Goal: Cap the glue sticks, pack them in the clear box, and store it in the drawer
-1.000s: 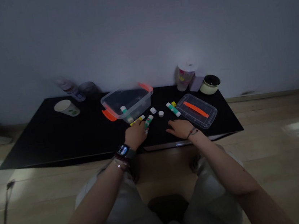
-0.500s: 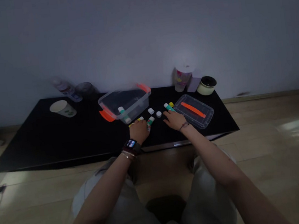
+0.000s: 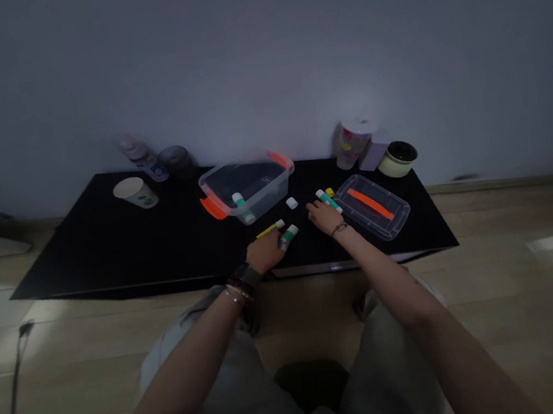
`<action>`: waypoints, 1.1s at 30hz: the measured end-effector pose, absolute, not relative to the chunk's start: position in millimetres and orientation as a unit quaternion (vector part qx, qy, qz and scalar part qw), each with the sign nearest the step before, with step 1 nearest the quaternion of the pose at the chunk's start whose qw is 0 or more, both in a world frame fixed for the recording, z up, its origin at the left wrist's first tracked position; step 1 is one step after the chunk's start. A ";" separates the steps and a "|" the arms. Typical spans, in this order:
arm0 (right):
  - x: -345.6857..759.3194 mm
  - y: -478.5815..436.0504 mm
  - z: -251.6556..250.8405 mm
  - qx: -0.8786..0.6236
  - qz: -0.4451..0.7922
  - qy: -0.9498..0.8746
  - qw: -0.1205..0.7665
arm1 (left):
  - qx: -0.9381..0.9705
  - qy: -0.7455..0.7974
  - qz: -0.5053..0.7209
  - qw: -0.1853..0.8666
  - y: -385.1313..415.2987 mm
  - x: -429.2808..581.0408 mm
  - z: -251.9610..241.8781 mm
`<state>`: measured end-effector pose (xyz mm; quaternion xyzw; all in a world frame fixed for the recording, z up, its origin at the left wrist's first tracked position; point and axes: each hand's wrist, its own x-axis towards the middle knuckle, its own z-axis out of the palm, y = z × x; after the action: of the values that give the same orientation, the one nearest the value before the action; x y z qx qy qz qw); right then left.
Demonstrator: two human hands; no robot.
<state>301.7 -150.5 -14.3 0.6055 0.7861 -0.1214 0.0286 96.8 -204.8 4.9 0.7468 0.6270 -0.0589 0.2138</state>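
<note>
My left hand [image 3: 265, 251] is closed around a green-and-white glue stick [image 3: 289, 237], whose white end points to the upper right. A yellow glue stick [image 3: 270, 229] lies along the far side of that hand. My right hand [image 3: 325, 217] is closed, its fingertips pinched on a small white cap that they mostly hide. One more white cap [image 3: 291, 202] lies on the black tabletop between the hands. Just beyond my right hand lies another green-and-white glue stick [image 3: 329, 200], with a yellow cap [image 3: 330, 192] beside it.
A clear box with orange latches [image 3: 268, 202] stands behind the hands, a glue stick [image 3: 243, 208] inside. Its lid [image 3: 397, 226] lies at right. Along the back are a paper cup [image 3: 135, 193], a bottle [image 3: 144, 159], a dark cup [image 3: 176, 160], a patterned cup [image 3: 351, 146] and a cream pot [image 3: 397, 162].
My right hand has moved left onto the nearer white cap, which was in plain sight before. My left hand still holds its glue stick. The view has shifted slightly.
</note>
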 end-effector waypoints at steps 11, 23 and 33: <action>321.2 -162.4 -24.0 0.638 -0.332 0.667 -0.193 | 0.763 0.599 -0.020 0.243 -202.9 95.8 -4.4; 313.2 -172.6 -19.6 0.599 -0.424 0.637 -0.235 | 0.788 0.528 0.091 0.304 -205.5 97.8 -17.8; 319.0 -188.5 5.9 0.514 -0.434 0.676 -0.301 | 0.665 0.476 0.168 0.550 -218.9 100.7 -7.6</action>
<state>319.0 -188.5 5.9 0.5139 0.6757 -0.4345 -0.3009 100.7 -218.9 -7.6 0.6652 0.4759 0.1681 0.5502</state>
